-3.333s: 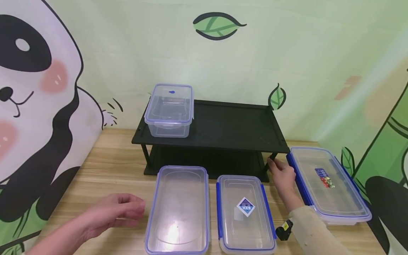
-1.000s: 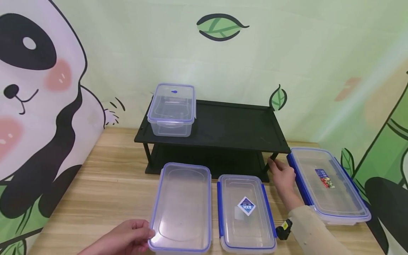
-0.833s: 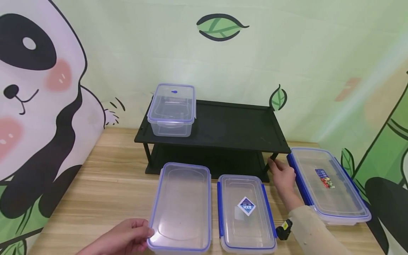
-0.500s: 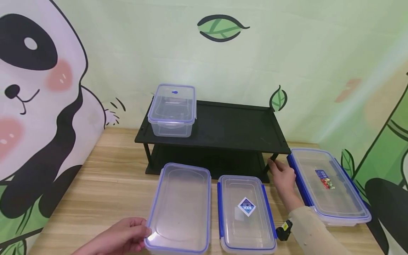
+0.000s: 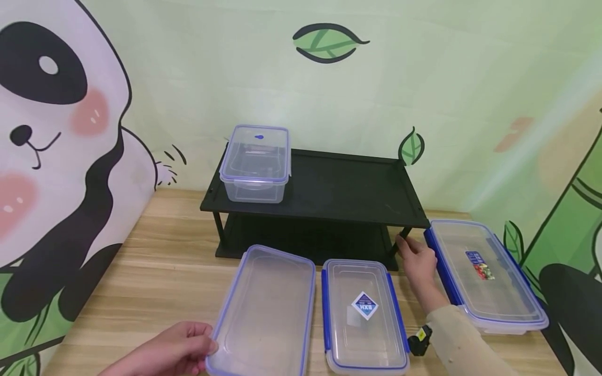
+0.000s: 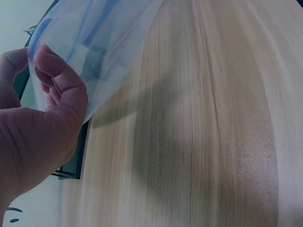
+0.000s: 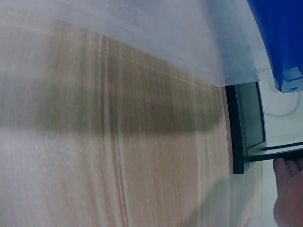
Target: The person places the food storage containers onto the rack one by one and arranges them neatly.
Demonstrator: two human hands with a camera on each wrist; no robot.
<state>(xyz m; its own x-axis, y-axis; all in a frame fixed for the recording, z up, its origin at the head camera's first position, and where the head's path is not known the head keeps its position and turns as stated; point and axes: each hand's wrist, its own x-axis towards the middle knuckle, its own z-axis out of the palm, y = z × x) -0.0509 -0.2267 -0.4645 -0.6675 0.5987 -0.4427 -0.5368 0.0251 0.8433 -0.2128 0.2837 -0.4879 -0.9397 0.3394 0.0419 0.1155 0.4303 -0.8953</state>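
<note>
My left hand (image 5: 174, 347) pinches the near left corner of a clear plastic food container (image 5: 268, 313) with a pale blue lid seal. In the left wrist view, thumb and fingers hold the container's rim (image 6: 40, 35), and a shadow lies on the wood below it. My right hand (image 5: 418, 269) grips the front right post of a black two-tier rack (image 5: 348, 188); some of its fingers are hidden behind the post. The right wrist view shows that hand (image 7: 288, 194) at its edge, fingertips against the post (image 7: 277, 155).
On the rack's upper tier, at the left, stands a clear lidded box (image 5: 256, 164). A blue-clipped container (image 5: 364, 324) with a diamond label lies in front of the rack; another blue-clipped container (image 5: 486, 271) is at the right. A small black device (image 5: 419, 340) sits by the right sleeve.
The left hand has come to the front left container and taken hold of its near corner. That container has turned, its near end moving left. The right hand stays at the post.
</note>
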